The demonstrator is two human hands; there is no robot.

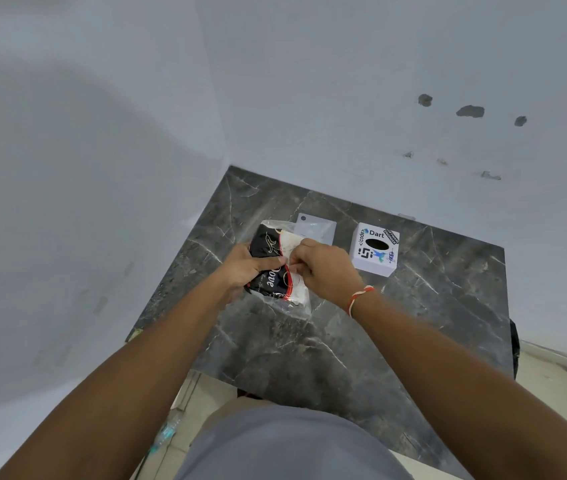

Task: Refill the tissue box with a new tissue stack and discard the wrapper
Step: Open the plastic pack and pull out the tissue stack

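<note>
A black, red and white tissue pack point(268, 278) in a clear plastic wrapper sits just above the dark marble table point(431, 306). My left hand point(245, 268) grips its black left side. My right hand point(327, 268) pinches the wrapper at the top middle of the pack, thumb against my left fingers. To the right stands a white cube-shaped tissue box point(375, 251) with stickers and a black oval opening on top. A flat white panel point(316, 230) lies behind the pack, partly hidden by it.
The table stands in a corner between two pale walls point(344, 98). Its front edge runs close to my body. Beige floor point(559, 382) shows to the right, and a plastic bottle point(166, 433) lies on the floor at the lower left.
</note>
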